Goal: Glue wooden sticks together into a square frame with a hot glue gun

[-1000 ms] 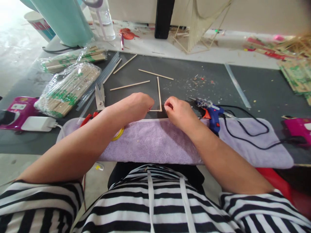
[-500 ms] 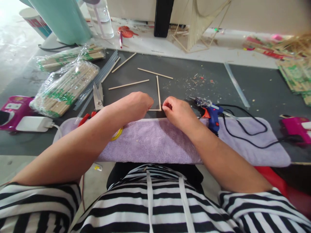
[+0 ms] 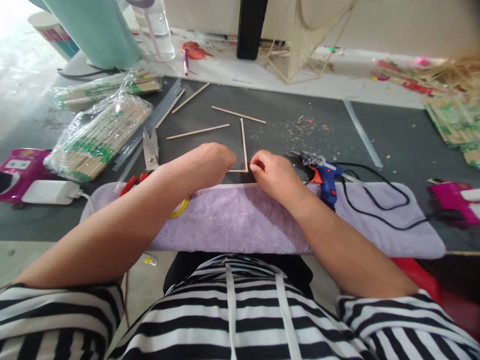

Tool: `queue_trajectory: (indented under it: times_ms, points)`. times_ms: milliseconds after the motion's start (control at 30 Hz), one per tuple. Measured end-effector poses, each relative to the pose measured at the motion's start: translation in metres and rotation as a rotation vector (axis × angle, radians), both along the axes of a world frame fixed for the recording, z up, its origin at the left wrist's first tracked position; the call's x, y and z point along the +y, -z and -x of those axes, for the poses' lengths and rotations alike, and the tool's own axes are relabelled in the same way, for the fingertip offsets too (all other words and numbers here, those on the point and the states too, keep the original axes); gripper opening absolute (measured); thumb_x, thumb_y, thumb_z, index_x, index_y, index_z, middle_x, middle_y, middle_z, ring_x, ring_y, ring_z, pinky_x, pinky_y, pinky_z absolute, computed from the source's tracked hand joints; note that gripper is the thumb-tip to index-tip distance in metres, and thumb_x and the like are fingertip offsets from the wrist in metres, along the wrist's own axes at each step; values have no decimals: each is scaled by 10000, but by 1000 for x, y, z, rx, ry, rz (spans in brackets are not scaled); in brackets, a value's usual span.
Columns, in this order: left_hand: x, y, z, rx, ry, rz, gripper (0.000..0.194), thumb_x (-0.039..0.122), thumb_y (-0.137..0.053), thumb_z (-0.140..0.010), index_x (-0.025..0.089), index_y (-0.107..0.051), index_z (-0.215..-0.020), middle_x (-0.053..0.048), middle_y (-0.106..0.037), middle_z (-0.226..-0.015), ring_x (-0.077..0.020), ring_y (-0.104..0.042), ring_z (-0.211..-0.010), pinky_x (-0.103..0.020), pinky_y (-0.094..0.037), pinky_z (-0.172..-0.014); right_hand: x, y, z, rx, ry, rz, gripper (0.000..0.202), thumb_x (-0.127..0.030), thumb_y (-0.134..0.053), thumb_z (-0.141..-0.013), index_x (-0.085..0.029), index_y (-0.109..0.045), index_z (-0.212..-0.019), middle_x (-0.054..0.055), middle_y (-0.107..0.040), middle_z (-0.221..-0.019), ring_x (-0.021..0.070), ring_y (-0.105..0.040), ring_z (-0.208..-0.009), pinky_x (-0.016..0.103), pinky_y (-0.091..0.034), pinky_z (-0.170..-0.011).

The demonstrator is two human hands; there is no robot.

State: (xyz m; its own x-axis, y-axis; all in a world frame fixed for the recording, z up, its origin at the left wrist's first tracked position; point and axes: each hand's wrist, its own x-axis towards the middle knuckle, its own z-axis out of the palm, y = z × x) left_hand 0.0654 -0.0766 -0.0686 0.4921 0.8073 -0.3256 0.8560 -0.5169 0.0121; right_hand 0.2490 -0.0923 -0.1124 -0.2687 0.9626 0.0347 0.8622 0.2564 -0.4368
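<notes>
A shift of the left hand (image 3: 213, 164), its fingers seemingly closed on one end of the L-shaped stick pair (image 3: 244, 145), or a bump from the right hand (image 3: 273, 172), curled narrow with any grip hidden, could skew the corner. Pale and slim, the sticks meet roughly square between both hands' fingertips.

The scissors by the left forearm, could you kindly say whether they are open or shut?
The scissors are slightly open: their blade tips stand apart in a V.
</notes>
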Motion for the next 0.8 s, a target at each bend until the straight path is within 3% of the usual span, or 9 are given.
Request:
queue_trajectory:
  times_ms: [500,800]
  points:
    - [-4,-3,-1,-20,-20,24,291,135,-503,-845,198,-758,-970,-87,-729,-992,-193,-636,-885,-284,-420,-758,-1,1,-1,8,-19,-3,140,-174,-521,-889,-209,-655,-875,62,-720,-886,197,-608,-783,300,-376,-673]
    - [0,3,6,-71,12,8,266,161,-503,-862,217,-738,-971,-51,-742,-970,-167,-641,-885,-254,-427,-746,-1,3,-1,-19,-24,-28,160,-190,-510,-893,-213,-668,-893,69,-724,-894,201,-603,-778,294,-369,-659]
